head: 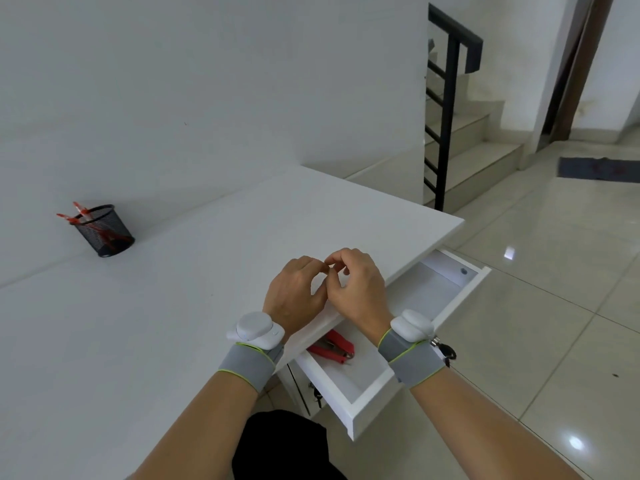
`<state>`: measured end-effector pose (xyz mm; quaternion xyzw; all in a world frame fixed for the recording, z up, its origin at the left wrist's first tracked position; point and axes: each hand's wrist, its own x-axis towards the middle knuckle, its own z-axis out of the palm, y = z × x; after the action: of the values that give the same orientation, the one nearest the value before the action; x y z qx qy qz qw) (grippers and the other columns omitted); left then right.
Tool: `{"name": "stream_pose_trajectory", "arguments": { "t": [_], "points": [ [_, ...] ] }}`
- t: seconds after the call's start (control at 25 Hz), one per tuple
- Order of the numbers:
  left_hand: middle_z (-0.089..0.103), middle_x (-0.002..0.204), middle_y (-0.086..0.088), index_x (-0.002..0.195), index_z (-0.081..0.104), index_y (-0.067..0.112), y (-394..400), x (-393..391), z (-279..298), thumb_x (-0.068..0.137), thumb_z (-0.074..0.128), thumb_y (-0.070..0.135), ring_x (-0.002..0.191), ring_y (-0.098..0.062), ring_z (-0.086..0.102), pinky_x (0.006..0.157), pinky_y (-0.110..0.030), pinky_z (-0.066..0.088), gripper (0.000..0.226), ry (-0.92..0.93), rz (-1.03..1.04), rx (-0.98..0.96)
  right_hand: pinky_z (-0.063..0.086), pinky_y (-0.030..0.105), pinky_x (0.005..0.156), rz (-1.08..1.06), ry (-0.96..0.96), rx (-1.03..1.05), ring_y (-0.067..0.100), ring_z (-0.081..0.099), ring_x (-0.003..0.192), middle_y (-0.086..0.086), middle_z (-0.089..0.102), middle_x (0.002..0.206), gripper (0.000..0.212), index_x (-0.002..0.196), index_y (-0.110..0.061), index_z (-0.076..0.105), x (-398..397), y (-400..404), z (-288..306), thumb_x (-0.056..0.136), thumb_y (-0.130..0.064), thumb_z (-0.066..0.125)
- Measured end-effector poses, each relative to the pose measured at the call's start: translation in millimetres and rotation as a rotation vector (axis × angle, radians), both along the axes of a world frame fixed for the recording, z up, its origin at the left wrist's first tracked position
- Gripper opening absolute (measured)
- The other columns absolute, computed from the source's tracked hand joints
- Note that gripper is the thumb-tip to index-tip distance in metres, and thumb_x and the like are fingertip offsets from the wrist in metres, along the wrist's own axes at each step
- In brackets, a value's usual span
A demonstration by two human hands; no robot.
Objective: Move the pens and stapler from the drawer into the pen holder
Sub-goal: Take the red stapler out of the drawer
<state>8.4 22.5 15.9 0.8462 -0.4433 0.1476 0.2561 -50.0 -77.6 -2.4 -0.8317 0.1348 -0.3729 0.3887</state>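
A black mesh pen holder (104,232) stands far left on the white desk (194,289), with two red pens (80,213) sticking out of it. The white drawer (360,386) under the desk's right edge is pulled open. A red stapler (334,348) lies inside it near the desk edge, partly hidden by the desktop. My left hand (294,296) and my right hand (360,289) hover together above the desk edge, fingertips curled and touching. I see nothing held in either hand.
A white wall runs behind the desk. To the right lie a glossy tiled floor (540,306), a staircase with a black railing (446,109) and a dark mat (599,169). Both wrists wear grey bands with white devices. Keys (445,349) hang by the drawer.
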Motion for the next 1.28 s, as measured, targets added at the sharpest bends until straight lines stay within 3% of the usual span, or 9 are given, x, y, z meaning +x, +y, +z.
{"name": "stream_pose_trajectory", "arguments": {
  "t": [0.24,0.48,0.72,0.84,0.96,1.08,1.28],
  "points": [
    [0.066,0.109,-0.007,0.099,0.065,0.012,-4.6,-9.9,-12.0,0.087,0.052,0.018,0.101,-0.023,0.055,0.08,-0.034,0.046,0.019,0.067,0.028,0.069,0.045,0.034,0.067,-0.047,-0.031,-0.081,0.018,0.049,0.073,0.007,0.061,0.075,0.007,0.084,-0.009,0.06,-25.7,-3.6,-13.4,0.077,-0.008,0.059],
    [0.066,0.107,-0.006,0.097,0.065,0.011,-2.8,-11.8,-15.3,0.088,0.049,0.017,0.099,-0.023,0.056,0.081,-0.033,0.045,0.018,0.082,0.056,0.076,0.04,0.026,0.049,-0.052,0.051,0.013,0.019,0.046,0.048,-0.007,0.045,0.047,0.005,0.064,-0.011,0.055,-49.0,-6.8,-30.5,0.067,-0.009,0.058],
    [0.068,0.105,-0.008,0.096,0.065,0.009,-2.3,-13.5,-14.6,0.089,0.049,0.014,0.097,-0.027,0.058,0.082,-0.038,0.047,0.018,0.067,0.054,0.072,0.039,0.025,0.059,0.083,0.427,0.0,0.021,0.057,0.071,-0.005,0.056,0.066,0.004,0.066,-0.018,0.056,-49.2,-11.1,-30.7,0.068,-0.02,0.056],
    [0.067,0.106,-0.008,0.096,0.065,0.009,-3.0,-13.7,-14.2,0.089,0.049,0.015,0.097,-0.026,0.057,0.082,-0.038,0.047,0.019,0.068,0.06,0.078,0.044,0.03,0.068,0.172,0.646,-0.191,0.026,0.058,0.091,0.002,0.058,0.095,0.035,0.1,-0.014,0.06,-49.1,-19.7,-29.1,0.071,-0.035,0.06],
    [0.067,0.106,-0.007,0.097,0.064,0.01,-2.6,-14.9,-14.7,0.089,0.048,0.015,0.097,-0.026,0.057,0.082,-0.036,0.046,0.019,0.07,0.075,0.083,0.049,0.039,0.087,0.242,0.846,-0.289,0.034,0.053,0.109,0.013,0.051,0.12,0.072,0.126,-0.011,0.042,-44.4,-15.5,-34.9,0.07,-0.048,0.066],
    [0.068,0.105,-0.007,0.096,0.064,0.009,-1.1,-15.6,-14.9,0.089,0.047,0.014,0.096,-0.025,0.057,0.081,-0.034,0.044,0.019,0.07,0.081,0.075,0.047,0.041,0.093,0.275,0.938,-0.358,0.035,0.052,0.111,0.017,0.049,0.123,0.089,0.127,-0.007,0.039,-32.8,-7.5,-37.9,0.063,-0.06,0.071],
    [0.068,0.105,-0.008,0.096,0.065,0.008,-1.4,-16.1,-14.4,0.089,0.048,0.013,0.096,-0.027,0.058,0.082,-0.037,0.046,0.019,0.066,0.078,0.067,0.046,0.038,0.088,0.291,0.977,-0.435,0.033,0.053,0.108,0.017,0.053,0.119,0.079,0.12,-0.003,0.048,-25.0,0.0,-41.5,0.068,-0.058,0.07]
  ]
}}
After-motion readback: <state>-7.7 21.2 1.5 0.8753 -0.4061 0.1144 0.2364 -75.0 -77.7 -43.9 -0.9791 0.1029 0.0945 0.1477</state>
